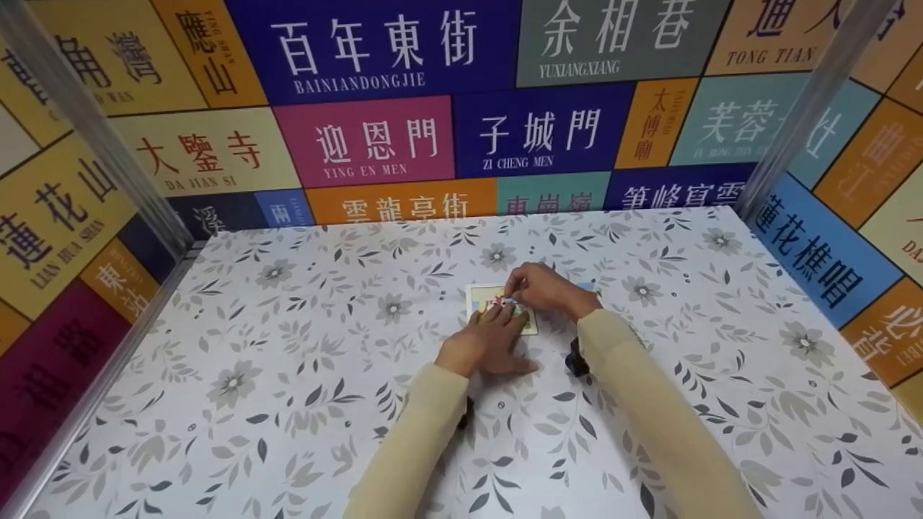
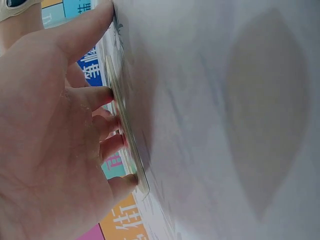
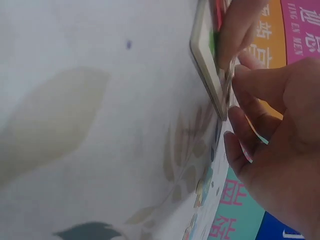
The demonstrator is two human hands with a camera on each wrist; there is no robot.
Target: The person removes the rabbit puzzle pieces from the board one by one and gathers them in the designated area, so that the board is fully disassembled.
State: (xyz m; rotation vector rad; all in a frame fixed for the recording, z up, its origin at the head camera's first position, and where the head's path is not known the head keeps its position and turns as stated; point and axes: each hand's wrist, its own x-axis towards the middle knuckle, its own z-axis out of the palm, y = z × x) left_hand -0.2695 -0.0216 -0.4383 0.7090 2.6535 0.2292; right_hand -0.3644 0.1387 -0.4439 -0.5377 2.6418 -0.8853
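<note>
A small flat picture board with a pale raised border and a colourful picture, like a jigsaw puzzle, lies on the table. Across its near part, my left hand rests with spread fingers, the fingertips pressing the board and the thumb out to the side. My right hand is over the board's right edge with curled fingers. Its thumb and forefinger pinch what looks like a thin flat puzzle piece at the board; the fingers hide most of it.
Small colourful flat pieces lie on the table beyond my right hand, and a blue one shows behind the wrist. A floral-patterned cloth covers the table. Panels with Chinese place names stand behind and at both sides.
</note>
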